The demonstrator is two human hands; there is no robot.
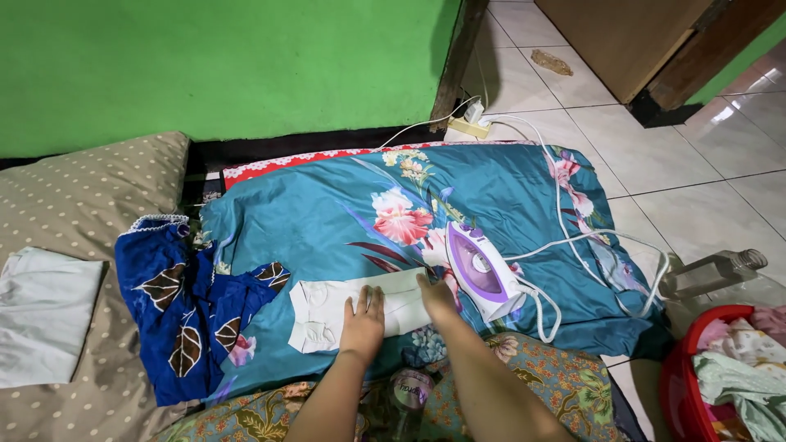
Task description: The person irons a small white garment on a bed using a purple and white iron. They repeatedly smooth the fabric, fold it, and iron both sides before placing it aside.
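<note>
iron (pixel 483 274) right of garment (pixel 327 311), basket (pixel 684 385) far right

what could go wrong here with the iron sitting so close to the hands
1. The purple and white iron rests soleplate-down on the teal floral cloth; if hot, it may scorch it.
2. The right hand lies right beside the iron while the left hand presses the white garment, so a burn is possible.
3. The white cord loops loosely over the cloth; an arm could snag it and tip the iron.

Both hands, left hand (pixel 363 315) and right hand (pixel 438 299), press flat on a white garment (pixel 327 315) (iron (pixel 483 272) just beside) on teal cloth (pixel 327 221).
</note>
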